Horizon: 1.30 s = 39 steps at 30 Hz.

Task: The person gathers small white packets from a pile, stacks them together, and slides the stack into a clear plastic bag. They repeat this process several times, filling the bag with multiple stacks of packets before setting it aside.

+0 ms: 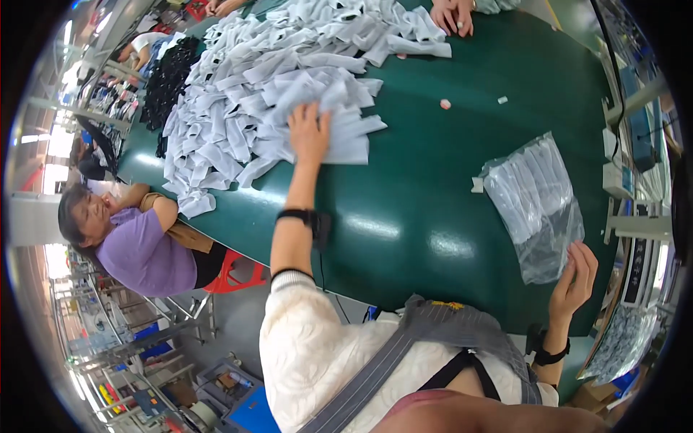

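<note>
We see the left hand (pixel 309 133) flat, fingers spread, pressing the white cloth pile (pixel 267 94) on the green counter (pixel 419 216), probably to gather some; right hand (pixel 575 278) pinches the clear bag (pixel 538 198) corner, grip loosely closed, steadying it

left hand (pixel 309 135): arm stretched forward, fingers spread, palm pressed down | right hand (pixel 575 278): kept near body, fingers loosely curled
</note>
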Each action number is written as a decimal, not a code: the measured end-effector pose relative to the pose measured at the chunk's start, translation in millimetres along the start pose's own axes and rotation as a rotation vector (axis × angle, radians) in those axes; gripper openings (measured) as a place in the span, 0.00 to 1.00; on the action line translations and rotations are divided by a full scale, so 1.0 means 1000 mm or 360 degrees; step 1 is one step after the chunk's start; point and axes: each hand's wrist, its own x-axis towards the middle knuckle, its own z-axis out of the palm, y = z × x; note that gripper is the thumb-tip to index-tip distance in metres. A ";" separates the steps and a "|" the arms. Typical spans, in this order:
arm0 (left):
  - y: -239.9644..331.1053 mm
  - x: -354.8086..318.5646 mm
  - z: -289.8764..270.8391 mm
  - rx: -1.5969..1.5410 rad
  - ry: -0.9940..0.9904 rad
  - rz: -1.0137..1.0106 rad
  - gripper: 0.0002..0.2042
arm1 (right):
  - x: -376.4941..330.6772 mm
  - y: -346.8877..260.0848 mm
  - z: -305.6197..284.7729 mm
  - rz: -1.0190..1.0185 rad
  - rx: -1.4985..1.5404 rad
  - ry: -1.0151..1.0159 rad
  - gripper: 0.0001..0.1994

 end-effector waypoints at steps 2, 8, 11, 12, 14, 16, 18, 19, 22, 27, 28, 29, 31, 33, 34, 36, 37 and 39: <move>0.043 -0.031 -0.003 -0.0098 0.0061 0.0044 0.17 | 0.013 -0.017 0.012 -0.0346 -0.0012 0.0335 0.11; 0.139 -0.080 -0.042 -0.0513 -0.0169 -0.0082 0.18 | 0.059 -0.096 0.075 -0.0447 0.0243 -0.0503 0.12; 0.173 -0.086 -0.061 -0.0602 -0.0340 -0.0034 0.19 | 0.023 -0.075 0.150 -0.0459 0.0246 -0.0994 0.16; 0.173 -0.084 -0.075 -0.0681 -0.0432 -0.0015 0.19 | 0.014 -0.073 0.160 -0.0351 0.0195 -0.1140 0.17; 0.158 -0.081 -0.107 -0.0750 -0.0372 -0.0039 0.19 | 0.002 -0.061 0.170 -0.0292 0.0169 -0.1054 0.17; 0.136 -0.099 -0.130 -0.0728 -0.0218 -0.0086 0.19 | -0.006 -0.056 0.178 -0.0258 0.0176 -0.0868 0.17; 0.121 -0.137 -0.130 -0.0687 -0.0446 -0.0168 0.20 | -0.017 -0.061 0.191 -0.0352 0.0086 -0.0918 0.17; 0.128 -0.145 -0.132 -0.0677 -0.0434 -0.0165 0.20 | -0.018 -0.065 0.198 -0.0470 0.0004 -0.0967 0.16; 0.152 -0.152 -0.136 -0.0608 -0.0504 0.0248 0.20 | -0.009 -0.072 0.191 -0.0510 0.0145 -0.1160 0.15; 0.160 -0.156 -0.152 -0.0838 -0.0838 0.0363 0.20 | 0.004 -0.079 0.157 0.0114 0.1044 -0.1696 0.12; 0.161 -0.167 -0.151 -0.0917 -0.0999 0.0196 0.21 | 0.005 -0.078 0.154 0.0356 0.1264 -0.1804 0.11; 0.161 -0.173 -0.150 -0.0986 -0.1168 0.0056 0.21 | 0.008 -0.078 0.157 0.0357 0.1277 -0.1785 0.11; 0.162 -0.194 -0.146 -0.0954 -0.1155 0.0081 0.21 | 0.023 -0.075 0.177 -0.0378 0.0712 -0.1073 0.10; 0.165 -0.211 -0.144 -0.0912 -0.1118 0.0092 0.20 | 0.026 -0.075 0.200 -0.0676 0.0419 -0.0673 0.09; 0.167 -0.208 -0.145 -0.0906 -0.1134 0.0133 0.20 | 0.027 -0.078 0.214 -0.0756 0.0264 -0.0721 0.09; 0.175 -0.201 -0.150 -0.0911 -0.1026 0.0289 0.18 | 0.033 -0.090 0.228 -0.0930 -0.0043 -0.0841 0.09; 0.178 -0.197 -0.152 -0.0914 -0.0964 0.0350 0.17 | 0.037 -0.093 0.223 -0.0927 -0.0038 -0.0831 0.09; 0.182 -0.191 -0.156 -0.0907 -0.0861 0.0352 0.16 | 0.045 -0.105 0.200 -0.0808 0.0136 -0.0704 0.08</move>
